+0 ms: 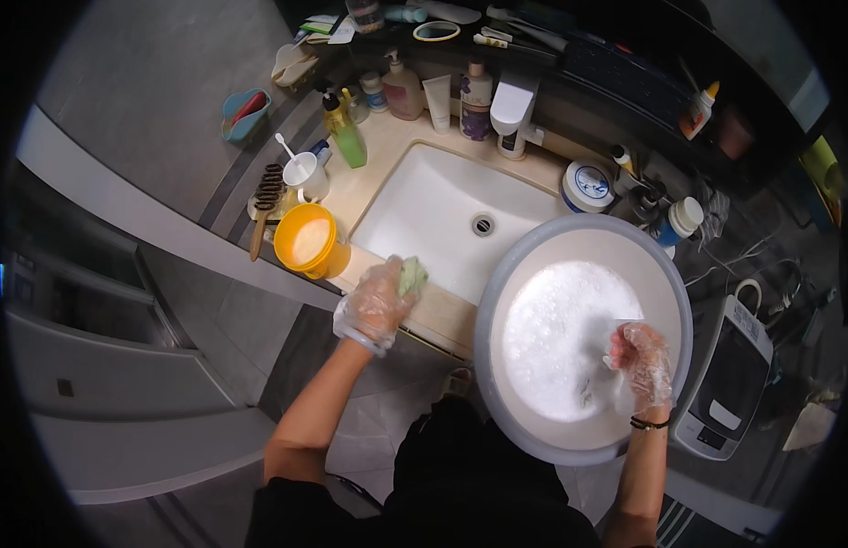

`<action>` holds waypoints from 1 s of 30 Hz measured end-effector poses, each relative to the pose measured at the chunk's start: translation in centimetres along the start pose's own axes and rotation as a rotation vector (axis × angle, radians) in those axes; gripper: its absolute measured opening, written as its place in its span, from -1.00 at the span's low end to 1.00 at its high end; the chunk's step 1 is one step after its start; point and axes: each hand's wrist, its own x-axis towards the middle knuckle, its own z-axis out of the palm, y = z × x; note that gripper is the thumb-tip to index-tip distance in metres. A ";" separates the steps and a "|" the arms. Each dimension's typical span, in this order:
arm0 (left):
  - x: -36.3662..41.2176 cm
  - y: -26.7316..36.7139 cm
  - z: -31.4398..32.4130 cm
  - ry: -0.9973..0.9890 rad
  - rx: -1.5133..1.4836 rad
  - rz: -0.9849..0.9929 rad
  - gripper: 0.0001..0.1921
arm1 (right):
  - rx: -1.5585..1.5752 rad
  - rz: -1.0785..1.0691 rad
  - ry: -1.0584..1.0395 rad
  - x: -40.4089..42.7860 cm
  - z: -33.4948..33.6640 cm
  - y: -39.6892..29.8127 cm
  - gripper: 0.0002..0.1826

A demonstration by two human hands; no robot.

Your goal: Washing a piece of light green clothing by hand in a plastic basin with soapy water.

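Observation:
My left hand [379,301], in a clear plastic glove, grips a crumpled pale green cloth [412,277] over the front edge of the counter. Just left of it stands a yellow plastic tub [331,257] with pale contents. Over the right side of a large round basin [492,329] of foamy water is my gloved right hand [641,363], fingers curled; whether it holds something thin and pale cannot be made out. White suds [561,335] fill the basin's bottom, with a small greyish patch in them. The basin overlaps the right part of a white rectangular sink [424,205].
Behind the sink stand a lotion bottle [475,103], a white tube [438,103] and a pump bottle [402,89]. A green soap bottle [345,133], white cup [306,175] and hairbrush [265,198] are left. A round jar [588,185] and a washing machine [725,377] are right.

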 end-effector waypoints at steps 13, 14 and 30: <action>-1.1 5.5 -3.8 0.459 -0.335 0.418 -0.52 | -1.588 -0.192 -0.271 -1.0 -2.3 1.6 -0.52; -0.8 7.4 -4.3 0.468 -0.433 0.506 -0.54 | -1.761 -0.350 -0.223 -1.3 -1.6 2.5 -0.49; 2.2 20.9 9.7 -0.670 -0.588 0.682 -0.71 | -0.104 -0.055 -0.317 0.9 -2.8 -1.7 -0.61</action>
